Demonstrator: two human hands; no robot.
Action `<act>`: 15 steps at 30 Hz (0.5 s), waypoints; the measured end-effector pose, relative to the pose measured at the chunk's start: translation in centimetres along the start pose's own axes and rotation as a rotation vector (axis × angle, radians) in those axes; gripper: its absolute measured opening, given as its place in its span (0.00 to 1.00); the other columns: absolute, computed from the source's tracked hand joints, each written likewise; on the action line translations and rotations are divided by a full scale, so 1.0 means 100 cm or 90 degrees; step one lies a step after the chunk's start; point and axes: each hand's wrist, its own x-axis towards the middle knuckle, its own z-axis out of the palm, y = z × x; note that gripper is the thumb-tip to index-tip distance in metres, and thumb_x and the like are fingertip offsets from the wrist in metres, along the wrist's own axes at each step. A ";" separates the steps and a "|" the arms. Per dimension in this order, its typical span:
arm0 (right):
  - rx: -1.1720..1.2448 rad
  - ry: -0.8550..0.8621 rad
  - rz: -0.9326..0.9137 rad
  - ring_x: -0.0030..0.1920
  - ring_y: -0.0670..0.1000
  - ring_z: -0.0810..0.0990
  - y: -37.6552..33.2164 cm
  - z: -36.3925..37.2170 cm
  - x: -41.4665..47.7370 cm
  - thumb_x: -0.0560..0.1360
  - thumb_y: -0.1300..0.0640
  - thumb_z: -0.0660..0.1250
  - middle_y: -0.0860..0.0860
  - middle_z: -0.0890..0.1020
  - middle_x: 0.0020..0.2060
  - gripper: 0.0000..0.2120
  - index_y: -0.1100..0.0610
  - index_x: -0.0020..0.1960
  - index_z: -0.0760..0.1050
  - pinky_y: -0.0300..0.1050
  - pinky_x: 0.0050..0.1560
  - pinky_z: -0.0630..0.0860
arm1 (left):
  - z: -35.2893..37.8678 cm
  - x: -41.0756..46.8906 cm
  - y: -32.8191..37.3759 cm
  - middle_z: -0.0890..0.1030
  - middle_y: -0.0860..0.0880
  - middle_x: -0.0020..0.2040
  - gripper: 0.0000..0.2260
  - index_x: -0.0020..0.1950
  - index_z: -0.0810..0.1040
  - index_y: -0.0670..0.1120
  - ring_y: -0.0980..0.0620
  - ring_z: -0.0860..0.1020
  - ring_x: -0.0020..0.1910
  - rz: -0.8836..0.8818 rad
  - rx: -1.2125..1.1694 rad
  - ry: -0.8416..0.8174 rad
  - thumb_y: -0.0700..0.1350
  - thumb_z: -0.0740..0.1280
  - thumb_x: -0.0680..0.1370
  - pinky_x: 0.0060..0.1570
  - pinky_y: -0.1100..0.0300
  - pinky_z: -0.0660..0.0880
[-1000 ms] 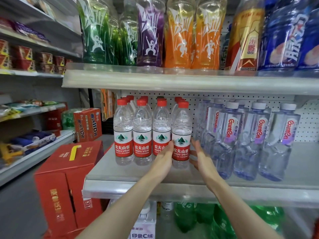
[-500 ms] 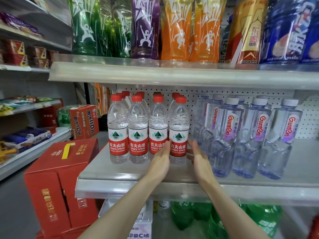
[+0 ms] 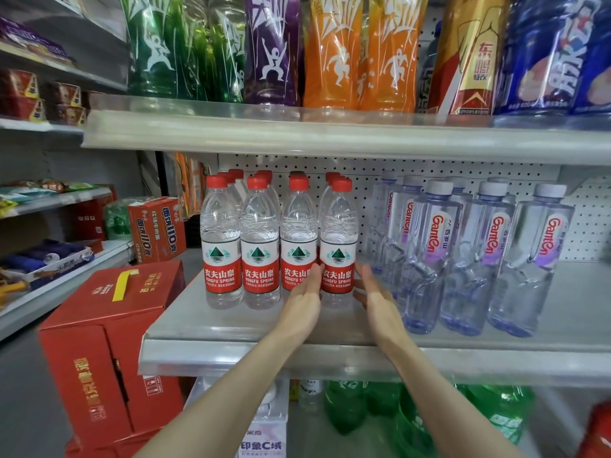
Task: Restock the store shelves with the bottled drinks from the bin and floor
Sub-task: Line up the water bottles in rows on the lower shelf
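Observation:
Red-capped water bottles stand in rows on the middle shelf (image 3: pixel 231 328). The rightmost front bottle (image 3: pixel 338 233) stands upright between my two hands. My left hand (image 3: pixel 305 300) lies flat with straight fingers against its left side, over the red label. My right hand (image 3: pixel 377 300) is open, fingers straight, close beside the bottle's right side; whether it touches the bottle I cannot tell. Neither hand grips anything.
Clear Ganten bottles (image 3: pixel 476 256) stand close to the right of my right hand. Coloured drink bottles (image 3: pixel 330 51) fill the upper shelf. Red cartons (image 3: pixel 109 352) are stacked at the shelf's left end. Green bottles (image 3: pixel 347 408) lie on the shelf below.
Both hands have eased back a little from the bottle, which stays in place. The camera has moved closer and shifted slightly.

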 end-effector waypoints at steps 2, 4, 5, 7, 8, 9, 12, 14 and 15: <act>0.001 -0.005 0.003 0.69 0.53 0.70 0.000 0.000 0.000 0.67 0.25 0.49 0.49 0.72 0.70 0.39 0.42 0.72 0.65 0.55 0.73 0.61 | 0.000 0.000 0.000 0.71 0.51 0.70 0.34 0.72 0.66 0.56 0.49 0.69 0.69 -0.005 0.002 -0.002 0.69 0.48 0.70 0.72 0.46 0.61; -0.002 -0.003 0.005 0.70 0.53 0.70 0.001 0.000 0.001 0.67 0.24 0.49 0.49 0.72 0.70 0.40 0.42 0.73 0.65 0.56 0.73 0.60 | -0.001 -0.001 0.000 0.71 0.52 0.71 0.32 0.72 0.66 0.56 0.49 0.69 0.70 -0.007 0.002 -0.004 0.68 0.48 0.73 0.72 0.46 0.61; -0.004 0.000 0.005 0.69 0.53 0.70 0.000 0.000 0.000 0.67 0.24 0.49 0.49 0.72 0.70 0.40 0.42 0.72 0.65 0.56 0.73 0.61 | -0.001 -0.001 0.001 0.70 0.52 0.71 0.30 0.72 0.66 0.56 0.49 0.68 0.70 -0.009 0.004 -0.007 0.67 0.48 0.75 0.72 0.46 0.61; -0.007 0.000 0.008 0.69 0.53 0.71 -0.001 0.000 0.000 0.66 0.23 0.49 0.50 0.72 0.69 0.41 0.43 0.72 0.66 0.57 0.72 0.62 | -0.002 -0.003 0.004 0.70 0.52 0.71 0.31 0.73 0.66 0.55 0.49 0.68 0.70 -0.016 0.011 -0.013 0.68 0.48 0.74 0.72 0.46 0.60; -0.007 0.002 0.010 0.68 0.54 0.71 -0.002 0.000 0.000 0.64 0.22 0.49 0.50 0.73 0.69 0.43 0.43 0.72 0.66 0.58 0.72 0.62 | -0.003 -0.004 0.006 0.70 0.52 0.71 0.34 0.73 0.66 0.55 0.48 0.68 0.70 -0.019 0.018 -0.017 0.70 0.48 0.72 0.72 0.46 0.60; -0.010 0.000 0.010 0.68 0.54 0.71 -0.004 0.000 -0.001 0.63 0.20 0.49 0.50 0.72 0.70 0.45 0.43 0.72 0.66 0.59 0.72 0.62 | -0.004 -0.006 0.008 0.70 0.51 0.71 0.37 0.73 0.65 0.54 0.48 0.68 0.70 -0.020 0.025 -0.022 0.71 0.48 0.70 0.72 0.45 0.60; -0.031 -0.018 -0.006 0.69 0.55 0.70 -0.009 -0.002 -0.006 0.69 0.23 0.49 0.51 0.72 0.70 0.41 0.45 0.73 0.65 0.60 0.72 0.61 | -0.007 -0.016 0.015 0.70 0.50 0.71 0.35 0.74 0.65 0.53 0.48 0.68 0.71 0.004 0.049 -0.040 0.70 0.47 0.73 0.72 0.45 0.61; -0.027 -0.037 -0.023 0.66 0.53 0.72 -0.014 -0.005 -0.012 0.77 0.32 0.50 0.50 0.76 0.64 0.32 0.51 0.72 0.67 0.57 0.72 0.61 | -0.010 -0.026 0.018 0.72 0.49 0.70 0.29 0.73 0.66 0.51 0.50 0.69 0.69 0.029 0.045 -0.039 0.64 0.49 0.78 0.71 0.47 0.63; -0.025 -0.045 -0.035 0.65 0.51 0.72 -0.016 -0.007 -0.014 0.78 0.34 0.51 0.49 0.76 0.62 0.31 0.53 0.72 0.68 0.55 0.72 0.61 | -0.012 -0.030 0.020 0.73 0.50 0.68 0.25 0.73 0.67 0.49 0.52 0.70 0.67 0.041 0.033 -0.036 0.60 0.50 0.81 0.70 0.50 0.64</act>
